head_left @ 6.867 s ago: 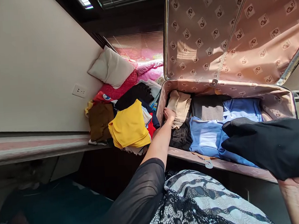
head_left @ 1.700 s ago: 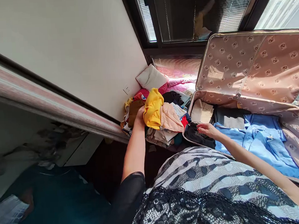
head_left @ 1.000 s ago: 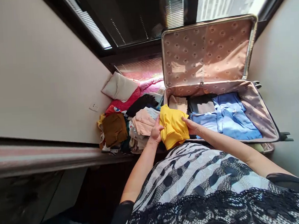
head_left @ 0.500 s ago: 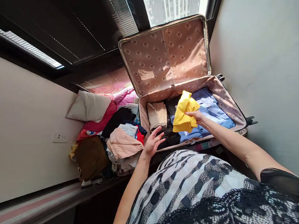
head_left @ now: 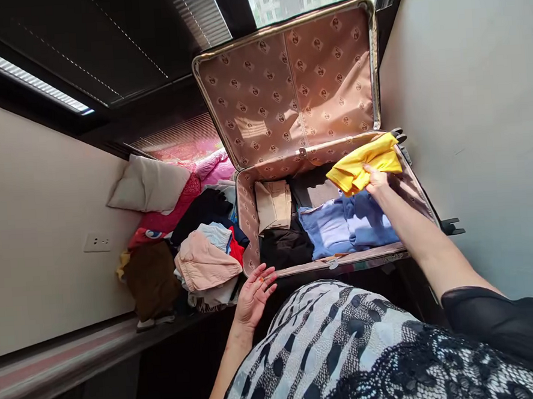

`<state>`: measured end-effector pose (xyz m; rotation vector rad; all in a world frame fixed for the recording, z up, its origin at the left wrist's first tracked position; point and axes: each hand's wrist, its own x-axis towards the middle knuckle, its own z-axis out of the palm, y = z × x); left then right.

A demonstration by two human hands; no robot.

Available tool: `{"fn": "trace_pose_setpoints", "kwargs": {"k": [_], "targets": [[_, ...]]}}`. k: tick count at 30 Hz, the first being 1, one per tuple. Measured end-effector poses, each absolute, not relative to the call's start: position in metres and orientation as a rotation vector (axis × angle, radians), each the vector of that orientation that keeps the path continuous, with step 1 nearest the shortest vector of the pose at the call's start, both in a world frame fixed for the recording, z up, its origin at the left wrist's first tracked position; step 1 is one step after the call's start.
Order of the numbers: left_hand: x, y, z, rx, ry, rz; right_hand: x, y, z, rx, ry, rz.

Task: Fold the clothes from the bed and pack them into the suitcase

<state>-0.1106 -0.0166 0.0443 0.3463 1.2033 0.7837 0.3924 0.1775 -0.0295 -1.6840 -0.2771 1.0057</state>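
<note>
A folded yellow garment (head_left: 358, 161) is gripped in my right hand (head_left: 376, 179), held above the right back part of the open suitcase (head_left: 245, 225). Beneath it lie blue folded clothes (head_left: 326, 226). Beige folded clothes (head_left: 273, 205) and a black garment (head_left: 285, 246) fill the suitcase's left side, with a dark grey piece (head_left: 315, 187) behind the blue ones. My left hand (head_left: 254, 296) hovers palm up by the suitcase's front left corner, fingers apart and holding nothing.
Left of the suitcase sits a pile of clothes with a pink garment (head_left: 211, 260) on top. A brown garment (head_left: 152, 282) and a pale cushion (head_left: 150, 185) lie farther left. The upright suitcase lid (head_left: 260, 97) leans by the window. Walls stand on both sides.
My right hand has carried the yellow garment rightward and back across the suitcase. My left hand has drawn down and left, away from the black garment. The view has shifted slightly.
</note>
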Motion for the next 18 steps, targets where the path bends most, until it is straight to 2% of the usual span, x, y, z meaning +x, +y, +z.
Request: {"fn": "trace_pose_setpoints", "kwargs": {"k": [7, 12, 14, 18], "targets": [[-0.096, -0.036, 0.054, 0.266, 1.339, 0.772, 0.374, 0.142, -0.073, -2.082, -0.376, 0.744], [-0.096, -0.056, 0.054, 0.178, 1.404, 0.752, 0.382, 0.143, -0.071, -2.243, -1.340, 0.468], [-0.097, -0.062, 0.054, 0.167, 1.408, 0.746, 0.382, 0.157, -0.078, -2.178, -1.549, 0.486], [-0.100, -0.067, 0.057, 0.194, 1.422, 0.719, 0.384, 0.188, -0.106, -2.239, -1.367, 0.702]]}}
